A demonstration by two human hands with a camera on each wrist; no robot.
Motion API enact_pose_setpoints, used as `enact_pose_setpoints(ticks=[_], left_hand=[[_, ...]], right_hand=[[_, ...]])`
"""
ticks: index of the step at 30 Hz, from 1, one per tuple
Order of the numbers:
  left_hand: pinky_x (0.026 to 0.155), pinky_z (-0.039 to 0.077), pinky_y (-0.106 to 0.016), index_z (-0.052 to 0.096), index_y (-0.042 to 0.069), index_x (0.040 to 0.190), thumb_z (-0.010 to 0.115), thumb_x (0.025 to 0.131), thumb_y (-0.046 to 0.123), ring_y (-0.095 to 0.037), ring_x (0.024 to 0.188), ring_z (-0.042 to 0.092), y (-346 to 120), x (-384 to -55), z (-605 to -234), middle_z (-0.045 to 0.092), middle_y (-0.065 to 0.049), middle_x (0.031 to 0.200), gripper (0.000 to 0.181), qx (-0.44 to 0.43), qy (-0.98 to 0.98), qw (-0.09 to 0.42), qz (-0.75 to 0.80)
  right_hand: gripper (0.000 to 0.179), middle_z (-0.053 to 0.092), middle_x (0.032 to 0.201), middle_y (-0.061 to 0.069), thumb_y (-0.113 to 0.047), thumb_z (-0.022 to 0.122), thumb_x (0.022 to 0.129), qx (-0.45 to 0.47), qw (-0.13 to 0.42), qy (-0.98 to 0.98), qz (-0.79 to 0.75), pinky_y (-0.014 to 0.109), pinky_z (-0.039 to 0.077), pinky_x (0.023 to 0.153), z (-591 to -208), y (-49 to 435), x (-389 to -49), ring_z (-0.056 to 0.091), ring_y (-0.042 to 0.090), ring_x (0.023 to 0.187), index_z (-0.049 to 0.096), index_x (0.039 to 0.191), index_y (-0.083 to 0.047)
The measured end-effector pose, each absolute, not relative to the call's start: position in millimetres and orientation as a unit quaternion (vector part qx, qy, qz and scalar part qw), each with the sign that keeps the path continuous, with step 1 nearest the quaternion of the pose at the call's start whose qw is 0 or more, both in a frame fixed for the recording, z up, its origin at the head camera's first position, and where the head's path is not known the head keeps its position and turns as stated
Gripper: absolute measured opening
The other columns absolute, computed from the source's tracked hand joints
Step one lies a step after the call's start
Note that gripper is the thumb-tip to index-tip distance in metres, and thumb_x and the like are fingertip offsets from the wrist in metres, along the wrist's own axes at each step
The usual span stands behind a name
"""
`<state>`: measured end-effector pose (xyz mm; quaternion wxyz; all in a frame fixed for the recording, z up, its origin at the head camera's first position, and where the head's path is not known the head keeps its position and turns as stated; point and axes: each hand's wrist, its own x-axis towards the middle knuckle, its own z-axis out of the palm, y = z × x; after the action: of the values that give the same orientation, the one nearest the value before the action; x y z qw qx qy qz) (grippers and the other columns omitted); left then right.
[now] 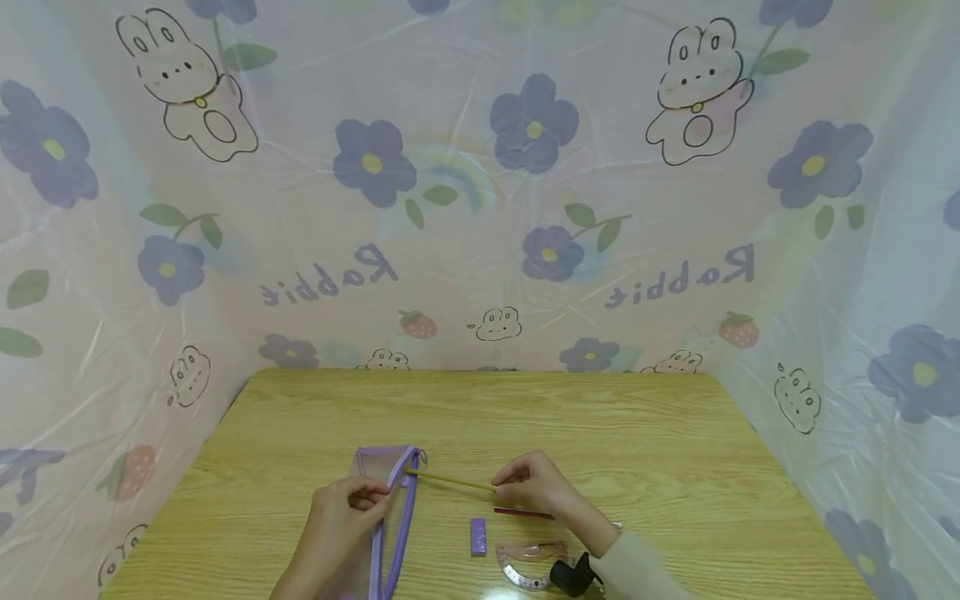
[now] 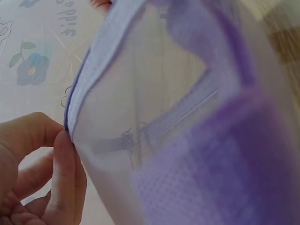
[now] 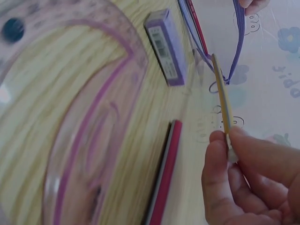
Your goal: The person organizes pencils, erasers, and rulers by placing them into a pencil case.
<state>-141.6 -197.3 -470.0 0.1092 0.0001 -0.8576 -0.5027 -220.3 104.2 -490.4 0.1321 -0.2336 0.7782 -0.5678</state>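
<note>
My left hand (image 1: pixel 348 508) pinches the zipped edge of a see-through pencil case (image 1: pixel 381 454) with purple trim, holding its mouth apart. In my right hand (image 1: pixel 534 482), thumb and fingers pinch the pale end of a yellow pencil (image 1: pixel 453 480). The pencil's far tip is at the case's opening, as the right wrist view (image 3: pixel 221 89) also shows. A red strip like a pencil (image 3: pixel 197 28) shows at the case. Below my right hand a dark red pencil (image 1: pixel 525 512) lies on the table.
A purple eraser (image 1: pixel 477 537) lies right of the case. Beside it is a clear pinkish protractor (image 1: pixel 517 577), with a black object (image 1: pixel 573 575) at my right wrist. The wooden table (image 1: pixel 480 408) meets a patterned curtain (image 1: pixel 465 225) behind and at both sides.
</note>
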Motion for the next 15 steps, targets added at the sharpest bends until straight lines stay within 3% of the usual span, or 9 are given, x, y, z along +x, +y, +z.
enact_pose_setpoints(ticks=[9, 15], left_hand=[[0.059, 0.055, -0.02, 0.075, 0.001, 0.083, 0.077, 0.078, -0.01, -0.008, 0.064, 0.062, -199.3, -141.7, -469.7, 0.069, 0.0, 0.073, 0.012, -0.004, -0.856, 0.113, -0.505], [0.059, 0.056, -0.02, 0.074, 0.0, 0.083, 0.076, 0.077, -0.011, -0.008, 0.064, 0.062, -200.0, -141.2, -470.2, 0.069, -0.001, 0.073, 0.013, -0.01, -0.854, 0.121, -0.505]], right_hand=[[0.01, 0.071, 0.087, 0.024, 0.006, 0.073, 0.086, -0.219, 0.132, 0.776, -0.577, 0.027, 0.058, 0.066, -492.0, 85.7, -219.2, 0.069, 0.035, 0.077, 0.071, 0.093, 0.014], [0.01, 0.071, 0.086, 0.024, 0.007, 0.073, 0.086, -0.217, 0.128, 0.779, -0.574, 0.027, 0.058, 0.062, -492.9, 77.1, -217.9, 0.069, 0.029, 0.074, 0.071, 0.092, 0.014]])
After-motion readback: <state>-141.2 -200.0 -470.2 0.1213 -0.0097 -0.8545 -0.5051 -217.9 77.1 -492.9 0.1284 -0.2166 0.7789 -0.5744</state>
